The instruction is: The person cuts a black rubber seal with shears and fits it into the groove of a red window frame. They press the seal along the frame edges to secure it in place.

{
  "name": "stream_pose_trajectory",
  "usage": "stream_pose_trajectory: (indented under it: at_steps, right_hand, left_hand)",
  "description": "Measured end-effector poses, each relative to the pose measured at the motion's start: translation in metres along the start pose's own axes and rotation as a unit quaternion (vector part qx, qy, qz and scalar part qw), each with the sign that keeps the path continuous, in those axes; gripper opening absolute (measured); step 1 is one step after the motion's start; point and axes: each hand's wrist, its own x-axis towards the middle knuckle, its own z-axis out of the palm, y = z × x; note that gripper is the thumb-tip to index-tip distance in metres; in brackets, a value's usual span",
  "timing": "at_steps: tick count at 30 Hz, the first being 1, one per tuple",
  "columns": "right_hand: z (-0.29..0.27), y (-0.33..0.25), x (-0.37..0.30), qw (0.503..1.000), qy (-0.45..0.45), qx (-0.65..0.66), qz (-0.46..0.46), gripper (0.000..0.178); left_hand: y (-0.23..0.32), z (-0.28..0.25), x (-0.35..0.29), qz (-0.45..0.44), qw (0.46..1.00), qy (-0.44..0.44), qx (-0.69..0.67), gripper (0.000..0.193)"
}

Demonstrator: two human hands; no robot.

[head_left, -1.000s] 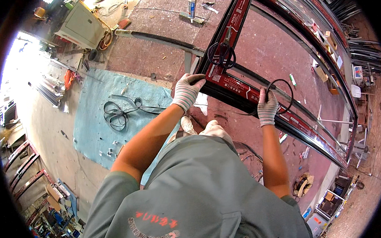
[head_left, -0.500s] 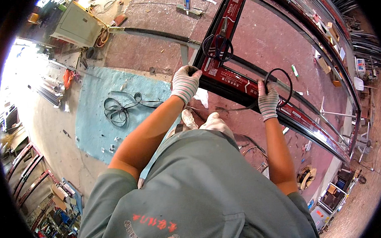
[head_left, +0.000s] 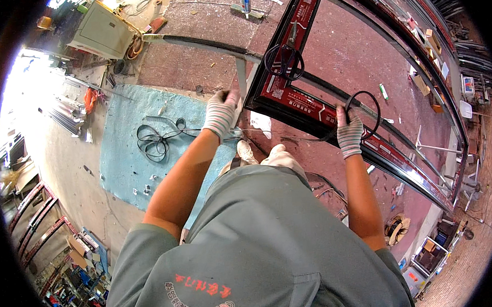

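A dark window or door frame (head_left: 270,106), its profiles covered in red printed film, stands raised before me on a support. My right hand (head_left: 349,131), in a striped glove with bare fingertips, is closed on a thin black rubber strip (head_left: 377,110) at the frame's near bar. The strip loops up beside that hand, and another length runs left. My left hand (head_left: 220,112), gloved alike, hovers left of the frame's corner, apart from it. Its fingers look curled, and what they may hold is hidden. Black-handled scissors (head_left: 284,62) lie on the frame's left bar.
A light-blue mat (head_left: 122,159) on the floor carries a tangled coil of black strip (head_left: 152,144). A grey metal cabinet (head_left: 102,31) stands at the far left. Behind lies a tube (head_left: 245,1). More long frames (head_left: 417,53) stand along the right. A straw hat (head_left: 396,229) lies lower right.
My left hand has left the frame's corner and moved left and slightly nearer to me. My right hand stays at the near bar with the black strip.
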Motion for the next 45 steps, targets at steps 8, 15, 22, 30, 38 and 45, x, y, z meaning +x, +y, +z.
stream_pose_trajectory:
  at_steps: [8, 15, 22, 30, 38, 45]
  right_hand:
    - [-0.002, 0.005, 0.000, 1.000, -0.002, -0.013, 0.000, 0.031]
    - [-0.008, 0.007, 0.001, 1.000, 0.016, -0.016, -0.014, 0.040]
    - [-0.011, -0.072, -0.011, 0.946, 0.003, 0.275, 0.172, 0.042]
    - [-0.059, -0.110, -0.039, 0.804, -0.027, 0.547, 0.232, 0.033]
    - [-0.243, 0.040, 0.009, 0.813, 0.140, 0.533, 0.191, 0.031]
    - [-0.163, -0.020, -0.019, 0.826, 0.167, 0.446, 0.300, 0.031]
  left_hand:
    - [-0.006, -0.025, 0.024, -0.020, 0.999, 0.019, -0.040, 0.019]
    - [-0.038, -0.004, -0.008, 0.029, 0.997, -0.054, 0.041, 0.027]
    - [-0.035, 0.084, -0.087, 0.168, 0.880, -0.371, 0.244, 0.071]
    - [0.010, 0.078, -0.099, 0.092, 0.782, -0.558, 0.260, 0.059]
    - [-0.142, -0.088, -0.047, -0.023, 0.866, -0.307, 0.393, 0.051]
    - [-0.138, -0.205, -0.064, -0.168, 0.893, -0.134, 0.397, 0.056]
